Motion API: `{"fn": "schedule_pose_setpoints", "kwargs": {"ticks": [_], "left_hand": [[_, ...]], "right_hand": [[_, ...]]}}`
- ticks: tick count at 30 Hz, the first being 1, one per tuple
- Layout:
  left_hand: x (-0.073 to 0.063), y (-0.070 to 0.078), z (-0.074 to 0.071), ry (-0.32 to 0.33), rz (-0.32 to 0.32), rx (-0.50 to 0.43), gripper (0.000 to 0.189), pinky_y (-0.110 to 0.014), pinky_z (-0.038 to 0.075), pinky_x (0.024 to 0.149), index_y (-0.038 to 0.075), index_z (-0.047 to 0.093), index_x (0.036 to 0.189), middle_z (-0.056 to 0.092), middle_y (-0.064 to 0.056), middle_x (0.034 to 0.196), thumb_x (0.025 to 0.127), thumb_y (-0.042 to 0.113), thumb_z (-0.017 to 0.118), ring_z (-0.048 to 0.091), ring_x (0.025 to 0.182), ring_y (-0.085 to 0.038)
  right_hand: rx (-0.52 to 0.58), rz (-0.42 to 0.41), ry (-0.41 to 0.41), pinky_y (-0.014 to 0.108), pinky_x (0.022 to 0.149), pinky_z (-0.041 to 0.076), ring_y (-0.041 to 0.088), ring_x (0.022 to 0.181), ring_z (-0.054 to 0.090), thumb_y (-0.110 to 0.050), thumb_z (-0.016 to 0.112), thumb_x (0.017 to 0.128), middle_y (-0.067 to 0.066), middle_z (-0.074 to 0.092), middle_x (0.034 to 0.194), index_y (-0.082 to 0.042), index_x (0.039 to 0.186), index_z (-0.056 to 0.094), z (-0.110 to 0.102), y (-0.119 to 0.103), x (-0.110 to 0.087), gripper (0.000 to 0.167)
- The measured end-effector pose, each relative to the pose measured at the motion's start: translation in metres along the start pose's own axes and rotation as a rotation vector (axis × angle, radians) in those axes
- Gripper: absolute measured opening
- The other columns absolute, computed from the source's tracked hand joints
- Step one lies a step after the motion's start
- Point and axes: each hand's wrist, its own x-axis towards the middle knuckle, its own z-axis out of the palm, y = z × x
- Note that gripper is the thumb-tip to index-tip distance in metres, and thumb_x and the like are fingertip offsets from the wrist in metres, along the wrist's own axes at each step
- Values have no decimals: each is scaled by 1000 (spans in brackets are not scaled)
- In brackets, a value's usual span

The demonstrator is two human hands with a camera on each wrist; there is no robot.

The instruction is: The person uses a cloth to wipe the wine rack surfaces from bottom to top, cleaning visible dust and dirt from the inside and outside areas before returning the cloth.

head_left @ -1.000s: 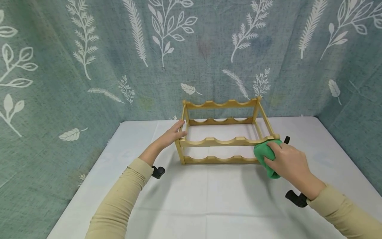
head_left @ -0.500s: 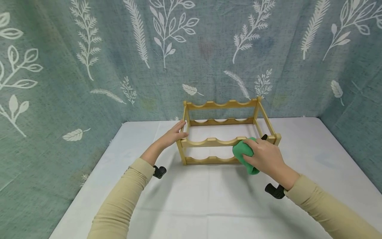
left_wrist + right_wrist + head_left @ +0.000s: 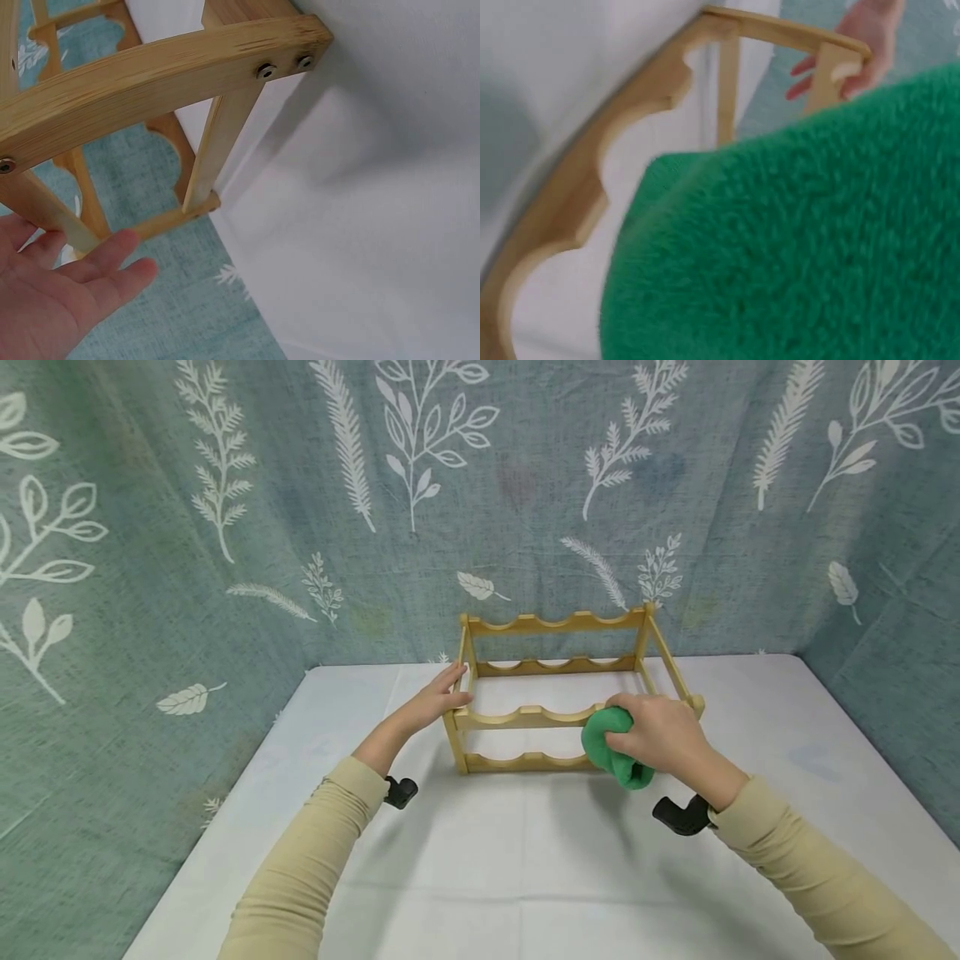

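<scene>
A light wooden wine rack (image 3: 534,717) with scalloped rails stands upright on the white-covered table. My right hand (image 3: 663,733) grips a bunched green cloth (image 3: 609,747) against the front upper rail, right of its middle. In the right wrist view the fluffy cloth (image 3: 795,240) fills much of the picture and hides the fingers. My left hand (image 3: 431,700) rests on the rack's upper left side, near the front corner. Its fingers look loosely extended beside a wooden bar in the left wrist view, where the palm (image 3: 45,307) shows.
A blue-green curtain (image 3: 360,552) with white leaf prints hangs behind and beside the table (image 3: 450,877). Black wrist camera mounts (image 3: 682,816) stick out below both wrists. Screws (image 3: 266,72) show on the rack's side bar.
My right hand has slid left along the front rail with the green cloth, from the right corner toward the middle. Lately the cloth's lower end curls up more. My left hand stays put.
</scene>
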Motion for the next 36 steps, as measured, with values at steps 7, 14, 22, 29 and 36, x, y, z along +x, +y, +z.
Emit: {"fn": "schedule_pose_setpoints", "kwargs": {"ticks": [7,14,22,29,36], "left_hand": [[-17,27,-2,-31,-13,-6,68,-58,11,108,6,7,148,-9,-12,153,95,28,44,-7,140,-33],[-12,19,0,-26,-5,-22,69,-59,10,107,9,7,148,-10,-10,154,95,31,45,-8,140,-32],[-8,10,1,-6,-17,-4,69,-58,11,108,14,7,149,-9,-6,154,95,34,45,-7,140,-28],[-26,33,-1,-29,-23,-1,66,-58,10,108,7,6,148,-9,-13,153,97,28,42,-7,140,-33],[-19,26,-1,-27,-10,10,66,-59,10,107,7,7,148,-9,-13,153,96,28,42,-7,140,-33]], "right_hand": [[21,134,-129,29,47,35,17,56,46,-24,61,81,9,63,80,-7,111,62,-20,8,-8,35],[81,244,-254,34,54,43,23,71,56,-29,62,81,21,63,97,-1,115,60,-39,27,-37,45],[173,314,-329,35,58,43,26,78,56,-38,60,84,23,59,103,2,119,54,-41,51,-53,54],[316,374,-199,34,60,43,28,81,55,-44,55,87,27,55,111,2,129,46,-22,46,-37,62],[441,357,-126,38,68,48,30,89,58,-40,59,85,23,58,114,-3,125,52,11,6,-13,55]]}}
